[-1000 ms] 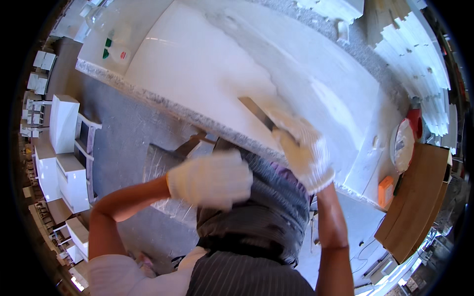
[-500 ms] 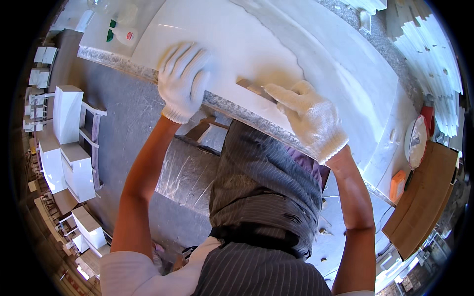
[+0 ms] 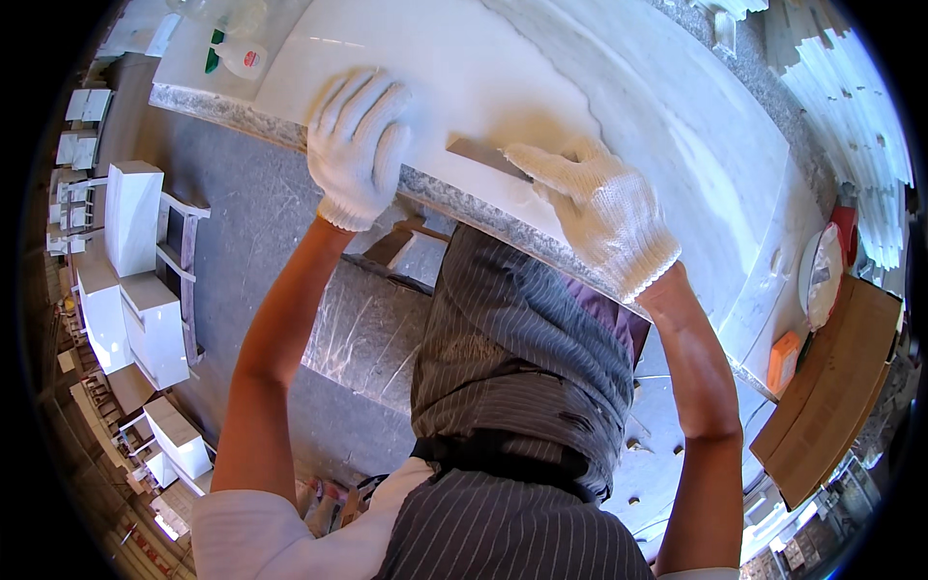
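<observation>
A white, grey-veined stone slab [image 3: 464,58] lies flat before me with its rough front edge toward my body. My left hand [image 3: 358,140], in a white knit glove, rests near that edge with its fingers stretched over the surface and slightly spread. Further right, my right hand [image 3: 604,208], gloved alike, grips a thin flat metal blade like a scraper [image 3: 483,155]. The blade lies low against the slab and points left. Part of it is hidden under the right fingers.
A white bottle with a green cap [image 3: 242,60] lies at the far left of the bench. To the right are an orange block-shaped thing [image 3: 781,362], a round white container [image 3: 822,275] and a brown cardboard sheet [image 3: 831,387]. White box-like pieces [image 3: 133,217] stand on the left.
The right hand and its blade have slid slightly left across the slab. The left hand stays in about the same place on the slab. The whole view has shifted a little.
</observation>
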### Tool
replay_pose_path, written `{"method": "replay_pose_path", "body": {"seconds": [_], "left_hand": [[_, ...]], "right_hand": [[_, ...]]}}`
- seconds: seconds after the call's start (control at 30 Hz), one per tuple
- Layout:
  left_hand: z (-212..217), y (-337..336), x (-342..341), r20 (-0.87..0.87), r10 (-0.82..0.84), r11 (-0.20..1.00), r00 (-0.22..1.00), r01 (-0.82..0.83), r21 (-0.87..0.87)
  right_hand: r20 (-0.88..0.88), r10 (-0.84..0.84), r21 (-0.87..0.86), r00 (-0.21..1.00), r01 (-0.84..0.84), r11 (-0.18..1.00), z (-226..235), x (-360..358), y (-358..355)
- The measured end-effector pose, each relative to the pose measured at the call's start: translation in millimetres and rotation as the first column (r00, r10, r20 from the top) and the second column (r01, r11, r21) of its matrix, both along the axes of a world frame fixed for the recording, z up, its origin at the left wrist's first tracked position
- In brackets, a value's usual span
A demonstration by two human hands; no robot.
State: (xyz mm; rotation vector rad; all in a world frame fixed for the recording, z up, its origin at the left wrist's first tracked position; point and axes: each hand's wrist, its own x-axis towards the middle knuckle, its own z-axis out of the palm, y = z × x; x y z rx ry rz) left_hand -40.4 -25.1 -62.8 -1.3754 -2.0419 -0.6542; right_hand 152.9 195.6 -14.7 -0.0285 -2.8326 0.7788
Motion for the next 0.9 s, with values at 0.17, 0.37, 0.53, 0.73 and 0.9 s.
{"method": "replay_pose_path", "body": {"seconds": [0.17, 0.37, 0.53, 0.73, 0.9], "left_hand": [[-2, -1, 0, -0.013, 0.015, 1.0, 1.0, -0.015, -0.006], [-1, -1, 0, 0.0, 0.007, 1.0, 1.0, -0.007, 0.001], [1, 0, 4, 0.026, 0.015, 1.0, 1.0, -0.014, -0.014], [1, 1, 4, 0.013, 0.01, 1.0, 1.0, -0.01, -0.005], [-9, -15, 1, -0.033, 0.038, 0.999, 0.999, -0.038, 0.014]], "right_hand": [[0.054, -0.011, -0.012, 0.999, 0.011, 1.0, -2, 2, -2], [0.05, 0.026, 0.037, 0.998, -0.028, 0.999, 4, 3, -3], [0.001, 0.061, 0.029, 0.998, -0.061, 0.998, -7, 9, -1], [0.035, 0.142, -0.044, 0.989, -0.14, 0.989, -5, 19, 5], [0.144, 0.027, -0.255, 0.989, 0.01, 0.967, -13, -2, 12]]}}
